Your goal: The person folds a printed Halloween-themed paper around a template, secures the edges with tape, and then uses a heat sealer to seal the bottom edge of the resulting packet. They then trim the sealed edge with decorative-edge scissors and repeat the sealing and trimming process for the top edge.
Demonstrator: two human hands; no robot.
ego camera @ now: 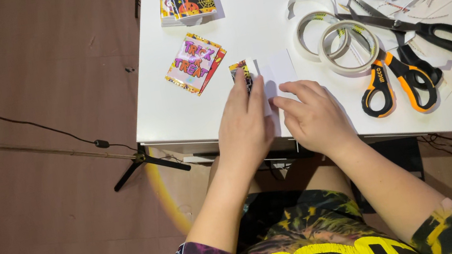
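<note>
While our left hand and right hand press flat, fingers extended, a white folded paper lies under the fingertips near the counter's front edge.

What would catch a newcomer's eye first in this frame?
Both hands, left hand and right hand, press a small white folded card at the white table's near edge. Right of them lie tape rolls and orange-handled scissors; left, a colourful holiday card.
</note>
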